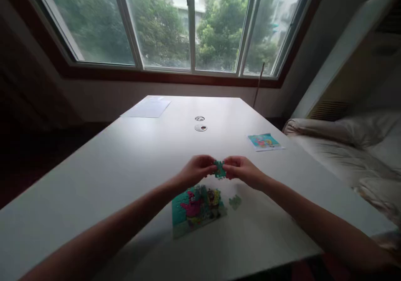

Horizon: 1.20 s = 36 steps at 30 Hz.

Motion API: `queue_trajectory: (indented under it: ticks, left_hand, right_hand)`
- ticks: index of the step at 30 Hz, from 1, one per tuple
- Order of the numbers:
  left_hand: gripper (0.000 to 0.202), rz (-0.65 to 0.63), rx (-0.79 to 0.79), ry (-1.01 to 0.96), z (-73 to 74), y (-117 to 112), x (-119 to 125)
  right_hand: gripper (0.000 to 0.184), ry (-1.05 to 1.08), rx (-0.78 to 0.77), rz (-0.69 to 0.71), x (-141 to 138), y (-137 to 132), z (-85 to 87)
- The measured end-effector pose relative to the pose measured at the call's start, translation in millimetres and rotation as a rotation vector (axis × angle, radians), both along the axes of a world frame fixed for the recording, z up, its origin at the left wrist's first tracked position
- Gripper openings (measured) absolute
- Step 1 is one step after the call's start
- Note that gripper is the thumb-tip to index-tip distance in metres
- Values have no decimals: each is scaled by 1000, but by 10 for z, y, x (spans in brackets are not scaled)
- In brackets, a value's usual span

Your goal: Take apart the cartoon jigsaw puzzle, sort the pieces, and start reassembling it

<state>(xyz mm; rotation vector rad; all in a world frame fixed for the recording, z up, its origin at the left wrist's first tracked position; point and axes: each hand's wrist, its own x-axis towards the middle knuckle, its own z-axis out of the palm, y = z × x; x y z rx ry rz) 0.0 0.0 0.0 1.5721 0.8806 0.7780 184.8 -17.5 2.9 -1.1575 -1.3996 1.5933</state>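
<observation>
Between my two hands, just above the table, is a small teal jigsaw puzzle piece (219, 169), perhaps several joined together. My left hand (199, 169) pinches its left edge between thumb and fingers. On the opposite edge my right hand (242, 171) grips it in the same way. Below them lies a partly assembled jigsaw puzzle (196, 214) with a pink starfish and a yellow sponge cartoon figure; its upper edge is partly covered by my left hand and forearm. To its right a loose greenish puzzle piece (234, 202) rests apart on the table.
The white table (131, 164) bears a cartoon picture sheet (265, 142) at the right and white paper (149, 107) at the far left. Two round inserts, a nearer disc (201, 127) and a farther one (199, 118), sit mid-table. A sofa (332, 147) stands along the right; windows are beyond.
</observation>
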Motion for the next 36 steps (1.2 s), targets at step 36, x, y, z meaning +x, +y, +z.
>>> queue_trajectory:
  ticks: [36]
  left_hand:
    - [16,1,-91,-140,1,-65,50]
  right_hand:
    - [25,-112,250,-26,12,58,-85]
